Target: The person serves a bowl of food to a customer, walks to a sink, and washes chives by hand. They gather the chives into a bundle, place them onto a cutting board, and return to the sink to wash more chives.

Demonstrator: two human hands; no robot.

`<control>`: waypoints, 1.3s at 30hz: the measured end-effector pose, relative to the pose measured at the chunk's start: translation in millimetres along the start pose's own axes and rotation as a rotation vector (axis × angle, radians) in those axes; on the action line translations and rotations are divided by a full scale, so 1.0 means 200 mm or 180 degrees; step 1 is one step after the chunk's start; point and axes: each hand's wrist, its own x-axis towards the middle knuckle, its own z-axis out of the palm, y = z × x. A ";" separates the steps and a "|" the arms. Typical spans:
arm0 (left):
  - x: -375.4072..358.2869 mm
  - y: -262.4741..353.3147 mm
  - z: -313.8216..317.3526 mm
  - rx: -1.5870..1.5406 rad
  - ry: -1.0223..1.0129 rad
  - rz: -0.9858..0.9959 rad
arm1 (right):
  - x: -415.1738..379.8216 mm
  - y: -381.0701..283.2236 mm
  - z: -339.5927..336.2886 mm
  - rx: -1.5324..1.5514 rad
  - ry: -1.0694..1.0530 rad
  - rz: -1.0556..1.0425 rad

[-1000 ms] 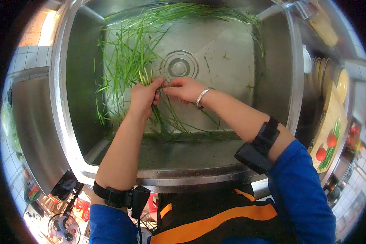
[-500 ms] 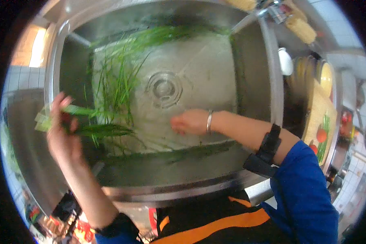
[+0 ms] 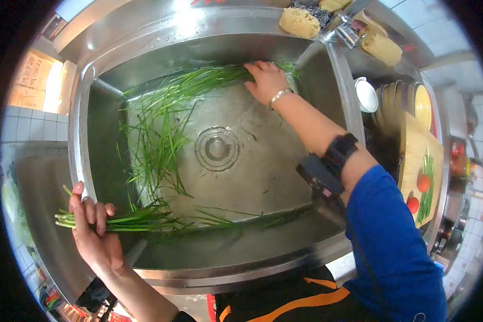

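Long, thin green chives lie in the stainless steel sink (image 3: 327,99), spread along its left side and its back wall. My left hand (image 3: 95,231), at the front left corner, is closed around a bunch of chives (image 3: 139,219); the pale stem ends poke out to its left and the leaves trail into the sink. At the back, my right hand (image 3: 268,83) rests over the right end of the loose chives (image 3: 204,83), fingers apart and touching them. A round drain (image 3: 217,148) sits in the sink floor. A bracelet and a black strap are on my right arm.
Yellow sponges (image 3: 299,22) lie on the back ledge by the metal tap (image 3: 349,33). Right of the sink are a white bowl (image 3: 366,95), stacked plates (image 3: 423,107) and a cutting board (image 3: 408,139) holding tomatoes (image 3: 423,183) and chives. The sink's raised rim surrounds the work area.
My right hand has moved from near the drain to the chives at the back wall. My left hand, still holding its bunch, appears lower in view, which has shifted.
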 end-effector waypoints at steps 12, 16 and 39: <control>-0.08 -0.08 -0.04 -0.0558 -0.0514 -0.0982 | -0.55 -0.37 -0.03 -0.1187 -0.1443 -0.0579; -0.12 -0.15 -0.06 -0.0634 -0.0371 -0.1322 | -0.40 -0.45 -0.21 -0.0878 -0.0871 -0.1107; -0.13 -0.28 -0.07 -0.1015 -0.0307 -0.2006 | -0.18 -0.30 -0.18 -0.0268 -0.1122 -0.0111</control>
